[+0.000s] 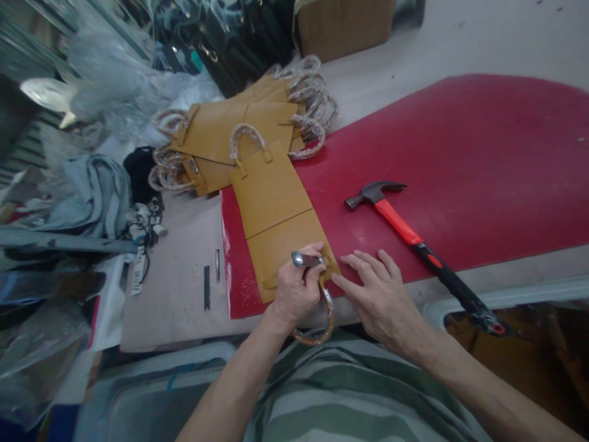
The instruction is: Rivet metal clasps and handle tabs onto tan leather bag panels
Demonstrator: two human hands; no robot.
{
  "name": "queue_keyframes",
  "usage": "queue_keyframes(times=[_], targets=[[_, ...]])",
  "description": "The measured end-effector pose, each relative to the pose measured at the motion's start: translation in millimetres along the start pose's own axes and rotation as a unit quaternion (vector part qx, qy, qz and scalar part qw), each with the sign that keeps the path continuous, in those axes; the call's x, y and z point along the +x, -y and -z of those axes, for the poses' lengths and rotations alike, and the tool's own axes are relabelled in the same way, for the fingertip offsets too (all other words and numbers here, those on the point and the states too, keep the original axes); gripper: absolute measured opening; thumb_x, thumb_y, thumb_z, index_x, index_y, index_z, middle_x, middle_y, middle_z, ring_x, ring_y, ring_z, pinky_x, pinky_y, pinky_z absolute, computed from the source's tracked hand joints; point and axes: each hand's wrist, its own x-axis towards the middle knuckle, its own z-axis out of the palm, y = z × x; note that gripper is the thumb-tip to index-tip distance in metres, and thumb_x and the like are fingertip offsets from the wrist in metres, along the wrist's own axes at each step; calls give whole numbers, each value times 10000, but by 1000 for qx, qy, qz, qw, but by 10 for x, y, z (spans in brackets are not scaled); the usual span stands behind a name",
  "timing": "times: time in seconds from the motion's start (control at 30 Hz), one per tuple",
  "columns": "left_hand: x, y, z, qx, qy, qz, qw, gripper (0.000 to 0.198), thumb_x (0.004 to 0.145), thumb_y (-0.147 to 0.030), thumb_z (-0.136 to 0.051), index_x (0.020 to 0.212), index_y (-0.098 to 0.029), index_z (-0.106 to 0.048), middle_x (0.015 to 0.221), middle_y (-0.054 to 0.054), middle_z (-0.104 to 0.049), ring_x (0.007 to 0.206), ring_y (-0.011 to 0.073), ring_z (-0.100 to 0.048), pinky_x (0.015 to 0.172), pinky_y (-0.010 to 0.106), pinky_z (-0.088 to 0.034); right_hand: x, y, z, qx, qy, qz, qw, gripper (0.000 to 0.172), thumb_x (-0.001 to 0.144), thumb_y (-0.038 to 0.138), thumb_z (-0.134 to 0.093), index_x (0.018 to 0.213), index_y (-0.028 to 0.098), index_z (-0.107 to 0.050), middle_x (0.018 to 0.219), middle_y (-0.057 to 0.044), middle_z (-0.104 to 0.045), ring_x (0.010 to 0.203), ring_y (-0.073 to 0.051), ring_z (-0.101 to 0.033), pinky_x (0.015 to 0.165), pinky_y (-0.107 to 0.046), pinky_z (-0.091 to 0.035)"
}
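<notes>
smooth leather-look panel (278, 195), shiny metal-ended tool (307, 259), glossy plastic-wrapped handle (247, 129), smooth mat (460, 159), dull metal hammer head (374, 191)

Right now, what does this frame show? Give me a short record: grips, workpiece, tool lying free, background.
Left grip: left hand closed around a metal-capped tool, at the panel's near end
Right grip: right hand open, fingertips beside the panel's edge; contact unclear
Workpiece: tan panel on red mat, handle loops at both ends
Lying free: hammer, handle end beyond the mat
Background: pile of tan pieces
</notes>
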Motion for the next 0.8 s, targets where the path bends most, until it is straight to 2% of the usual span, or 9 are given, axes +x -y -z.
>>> queue_keyframes(times=[0.2,0.37,0.5,0.6,0.7,0.8], targets=[[0,1,35,-5,27,14,1000,111,949,-181,-587,1055,-187,-617,1164,126,-757,1117,221,-730,996,388,-592,-136,-49,146,37,-95,-13,995,302,919,112,-526,1158,171,-702,1315,-183,-617,1276,-324,-528,1081,-570,-431],[7,-7,21,-16,29,21,999,97,938,-165,-590,1027,-188,-622,1157,121,-762,1098,209,-737,978,360,-597,-112,-303,363,-21,-154,-79,985,229,922,170,-572,1108,142,-703,1255,-197,-632,1182,-345,-584,1001,-525,-474],[1,16,14,-41,25,16,999,125,923,-132,-591,1029,-188,-629,1156,117,-763,1090,206,-740,973,350,-596,-114,-530,449,-83,-137,-136,978,254,954,253,-536,1113,134,-693,1256,-206,-623,1128,-362,-588,937,-513,-469],[9,37,24,-53,34,11,998,136,915,-126,-590,1030,-186,-629,1154,118,-764,1095,210,-739,971,351,-596,-118,-600,443,-112,-110,-173,972,315,968,314,-503,1162,125,-664,1214,-204,-630,1044,-352,-591,850,-478,-470],[24,41,29,-49,41,23,998,109,918,-143,-580,1007,-185,-628,1148,122,-766,1085,214,-742,964,358,-598,-81,-602,456,-146,-67,-202,966,370,963,339,-482,1208,103,-628,1062,-202,-638,927,-335,-583,768,-443,-462],[30,27,18,-46,32,37,998,97,916,-157,-573,991,-185,-627,1140,123,-768,1081,218,-743,969,368,-596,4,-615,552,-131,-17,-247,960,276,921,324,-496,1069,142,-640,899,-154,-622,768,-288,-565,650,-390,-424]])
